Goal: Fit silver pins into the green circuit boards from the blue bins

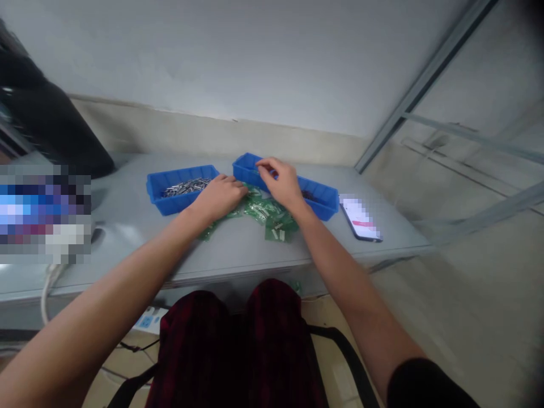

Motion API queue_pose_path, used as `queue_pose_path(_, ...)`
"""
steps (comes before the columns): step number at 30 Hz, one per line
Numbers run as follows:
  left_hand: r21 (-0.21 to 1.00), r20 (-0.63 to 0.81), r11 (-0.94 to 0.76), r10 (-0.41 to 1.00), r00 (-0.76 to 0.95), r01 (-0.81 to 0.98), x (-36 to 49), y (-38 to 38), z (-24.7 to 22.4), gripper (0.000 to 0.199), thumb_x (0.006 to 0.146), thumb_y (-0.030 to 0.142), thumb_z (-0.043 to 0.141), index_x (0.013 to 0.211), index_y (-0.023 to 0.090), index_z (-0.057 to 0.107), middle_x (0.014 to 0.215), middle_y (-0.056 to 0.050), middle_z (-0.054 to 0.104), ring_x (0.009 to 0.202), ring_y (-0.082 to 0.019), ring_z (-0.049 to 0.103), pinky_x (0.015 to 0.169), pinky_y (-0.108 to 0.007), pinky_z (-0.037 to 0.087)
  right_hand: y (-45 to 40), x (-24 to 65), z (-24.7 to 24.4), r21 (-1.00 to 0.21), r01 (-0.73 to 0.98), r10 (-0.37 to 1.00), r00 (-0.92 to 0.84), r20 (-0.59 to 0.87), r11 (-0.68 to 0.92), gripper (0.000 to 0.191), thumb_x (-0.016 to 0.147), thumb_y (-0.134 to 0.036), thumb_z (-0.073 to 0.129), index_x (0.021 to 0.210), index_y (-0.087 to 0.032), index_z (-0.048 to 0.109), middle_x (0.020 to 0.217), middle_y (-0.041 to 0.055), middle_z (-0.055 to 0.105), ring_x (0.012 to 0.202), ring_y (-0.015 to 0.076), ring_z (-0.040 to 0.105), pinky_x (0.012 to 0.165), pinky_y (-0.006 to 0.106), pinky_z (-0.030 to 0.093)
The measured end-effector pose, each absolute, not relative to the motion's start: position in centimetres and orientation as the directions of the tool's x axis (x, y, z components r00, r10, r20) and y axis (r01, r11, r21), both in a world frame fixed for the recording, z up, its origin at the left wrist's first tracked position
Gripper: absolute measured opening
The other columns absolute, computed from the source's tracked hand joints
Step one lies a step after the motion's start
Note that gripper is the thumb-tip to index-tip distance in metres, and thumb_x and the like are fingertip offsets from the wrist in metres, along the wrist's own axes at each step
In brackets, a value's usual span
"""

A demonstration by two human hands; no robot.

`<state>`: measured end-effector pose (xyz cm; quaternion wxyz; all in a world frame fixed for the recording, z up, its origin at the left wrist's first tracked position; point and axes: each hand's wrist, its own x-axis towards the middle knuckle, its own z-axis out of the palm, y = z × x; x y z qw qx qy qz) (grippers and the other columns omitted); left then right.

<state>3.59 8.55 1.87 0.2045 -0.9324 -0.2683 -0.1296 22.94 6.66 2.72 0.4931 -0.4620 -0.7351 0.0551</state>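
Observation:
Between two blue bins lies a pile of small green plastic packets (260, 208) with pale pieces showing inside some of them. My left hand (224, 195) is over the pile's left side, fingers curled down and closed; its fingertips touch the packets, and what they grip is hidden. Held above the front wall of the right blue bin (325, 211), my right hand (280, 180) has thumb and fingers pinched together. Whatever is in that pinch is too small to name. Thin metal pins (187, 187) fill part of the left blue bin (155, 195). Dark small parts (309, 195) lie in the right bin.
A phone (361, 218) with a lit screen lies on the grey table (238, 255) at the right. A dark bag-like object (55, 124) stands at the far left, near a white cable (46, 294). Behind is a wall; a metal frame (425, 73) rises at the right.

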Motion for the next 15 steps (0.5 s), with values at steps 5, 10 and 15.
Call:
queue_pose_path(5, -0.155, 0.498, -0.746, 0.507, 0.704, 0.648, 2.8, 8.5, 2.9, 0.024, 0.091, 0.018, 0.044, 0.088, 0.017, 0.068, 0.083, -0.012, 0.07, 0.084, -0.028, 0.064, 0.077, -0.039, 0.045, 6.4, 22.7, 2.9, -0.506, 0.638, 0.74, -0.155, 0.654, 0.581, 0.019, 0.092, -0.03, 0.054, 0.099, -0.023, 0.07, 0.095, 0.0036, 0.071, 0.088, 0.0183, 0.064, 0.083, 0.031, 0.05)
queue_pose_path(10, 0.336, 0.665, -0.742, 0.623, 0.412, 0.58, 2.1, 9.0, 3.4, 0.018, 0.087, 0.028, 0.054, 0.093, 0.022, 0.069, 0.089, -0.008, 0.07, 0.089, -0.026, 0.064, 0.085, -0.038, 0.046, 6.6, 22.8, 2.7, -0.486, 0.634, 0.741, -0.214, 0.637, 0.601, 0.036, 0.086, -0.036, 0.065, 0.12, -0.027, 0.064, 0.116, 0.0063, 0.065, 0.091, 0.0204, 0.063, 0.09, 0.037, 0.051)
queue_pose_path(15, 0.631, 0.661, -0.701, 0.71, 0.242, 0.332, 2.4, 9.0, 4.0, 0.016, 0.084, 0.036, 0.061, 0.087, 0.022, 0.068, 0.082, -0.004, 0.07, 0.077, -0.019, 0.063, 0.076, -0.032, 0.05, 6.5, 22.5, 2.5, -0.55, 0.619, 0.79, -0.199, 0.58, 0.56, 0.028, 0.089, -0.043, 0.061, 0.111, -0.026, 0.067, 0.095, 0.0023, 0.069, 0.083, 0.0189, 0.062, 0.084, 0.036, 0.053)
